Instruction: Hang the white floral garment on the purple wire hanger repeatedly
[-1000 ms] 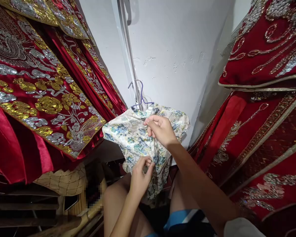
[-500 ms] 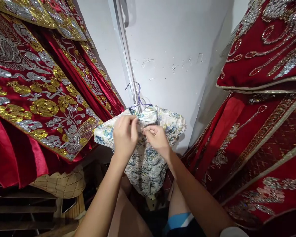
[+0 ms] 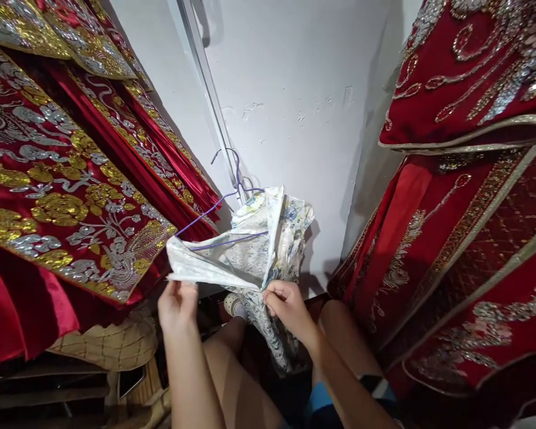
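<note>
A white floral shirt with blue and yellow patterning hangs partly off a purple wire hanger against the pale wall. Its front is parted, and the hanger's left arm and lower bar are exposed. My left hand is closed on the shirt's left edge, pulling it out to the side. At the lower end of the neck opening, my right hand pinches the shirt front between thumb and fingers. The right side of the shirt still covers the hanger's other end.
Red garments with gold and silver embroidery hang at the left. More beaded red garments hang at the right. A metal rail runs down the wall. A quilted beige item lies at lower left beside a phone-like object.
The shirt's left shoulder has come off the hanger, and its neckline has opened. My left hand has moved left and down with the fabric; my right hand has moved down.
</note>
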Tool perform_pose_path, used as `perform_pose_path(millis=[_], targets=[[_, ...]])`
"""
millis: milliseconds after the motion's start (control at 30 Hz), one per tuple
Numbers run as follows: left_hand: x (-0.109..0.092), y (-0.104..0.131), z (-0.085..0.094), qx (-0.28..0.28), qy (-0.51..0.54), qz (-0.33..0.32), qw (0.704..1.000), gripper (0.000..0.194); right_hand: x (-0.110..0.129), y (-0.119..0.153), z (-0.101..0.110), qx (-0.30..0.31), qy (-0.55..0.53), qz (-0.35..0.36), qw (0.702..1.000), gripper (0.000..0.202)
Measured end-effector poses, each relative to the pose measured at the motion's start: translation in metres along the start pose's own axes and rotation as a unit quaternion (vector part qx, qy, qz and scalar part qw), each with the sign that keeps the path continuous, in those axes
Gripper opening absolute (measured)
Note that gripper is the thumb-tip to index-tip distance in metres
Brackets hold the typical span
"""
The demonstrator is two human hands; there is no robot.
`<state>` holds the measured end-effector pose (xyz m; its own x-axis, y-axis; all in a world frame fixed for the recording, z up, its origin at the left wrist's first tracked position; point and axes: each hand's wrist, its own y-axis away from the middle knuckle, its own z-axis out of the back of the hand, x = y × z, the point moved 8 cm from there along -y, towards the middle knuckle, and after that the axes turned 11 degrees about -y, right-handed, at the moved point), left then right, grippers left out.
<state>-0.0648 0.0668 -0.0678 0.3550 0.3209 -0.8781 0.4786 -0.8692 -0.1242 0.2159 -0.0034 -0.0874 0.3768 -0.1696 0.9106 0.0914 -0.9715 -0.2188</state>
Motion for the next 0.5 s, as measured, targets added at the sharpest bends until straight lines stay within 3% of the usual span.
perform_pose_path(millis=[133, 267, 367, 500], targets=[[0.07, 0.06, 0.004, -0.098, -0.012, 0.1, 0.99, 0.015, -0.015, 0.015, 0.027, -0.067, -0.063, -0.008, 0.996, 0.022], [0.109, 0.107, 0.0, -0.11, -0.03, 0.14, 0.984, 0.005, -0.024, 0.027, 0.057, -0.117, -0.043, -0.015, 0.992, 0.024], [0.11, 0.124, -0.018, -0.041, -0.031, 0.149, 0.988, 0.024, -0.034, 0.028, 0.072, -0.117, -0.008, -0.042, 0.992, 0.029], [0.072, 0.146, -0.066, 0.102, -0.025, 0.091, 0.99, 0.035, -0.041, 0.025, 0.078, -0.085, 0.073, -0.079, 0.991, 0.034]])
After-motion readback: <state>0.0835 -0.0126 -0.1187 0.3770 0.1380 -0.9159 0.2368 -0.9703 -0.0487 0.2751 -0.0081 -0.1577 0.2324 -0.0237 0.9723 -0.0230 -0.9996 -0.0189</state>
